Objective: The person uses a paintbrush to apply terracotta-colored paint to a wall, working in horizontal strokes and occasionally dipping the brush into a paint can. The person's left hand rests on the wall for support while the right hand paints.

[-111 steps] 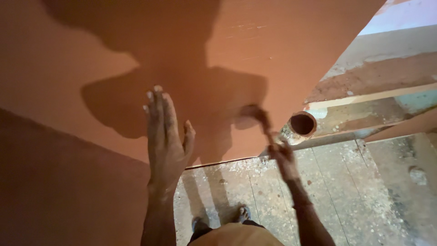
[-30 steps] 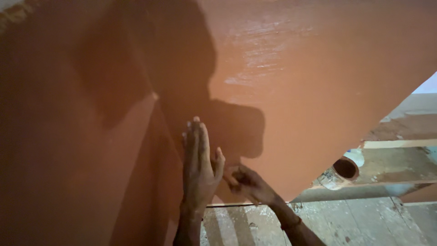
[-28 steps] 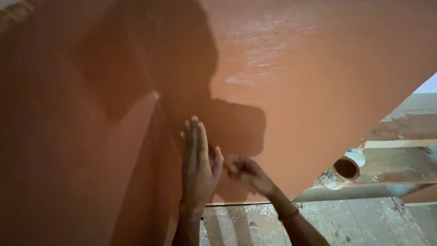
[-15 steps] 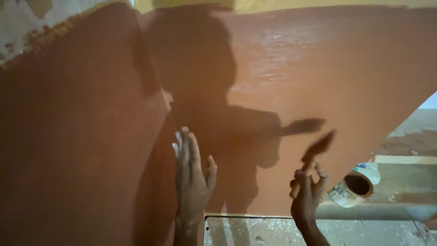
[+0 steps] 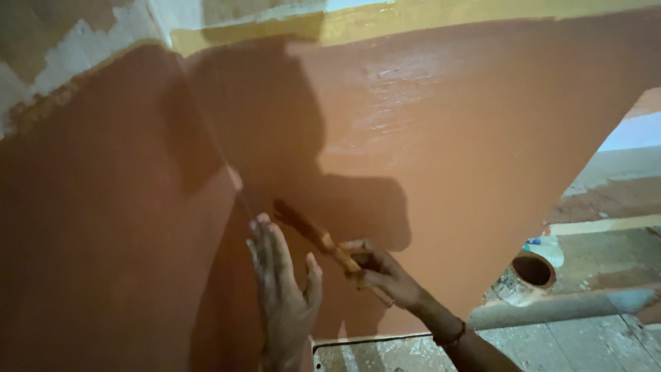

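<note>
My right hand (image 5: 385, 275) grips a wooden-handled paintbrush (image 5: 313, 234). Its paint-loaded bristles press against the reddish-brown painted wall (image 5: 482, 151) near the inner corner. My left hand (image 5: 282, 289) lies flat on the wall just left of the brush, fingers spread and pointing up, holding nothing. The shadow of my head and arm falls across the wet paint above both hands.
A small paint can (image 5: 530, 272) smeared with reddish paint stands on the floor at the lower right, beside a grey pipe (image 5: 551, 310). Unpainted yellow and white wall (image 5: 413, 17) shows along the top. Speckled concrete floor (image 5: 585, 344) lies below.
The brush has swung from the right, away from the wall, over to the corner beside my left hand. The view has tilted upward, showing the unpainted top strip.
</note>
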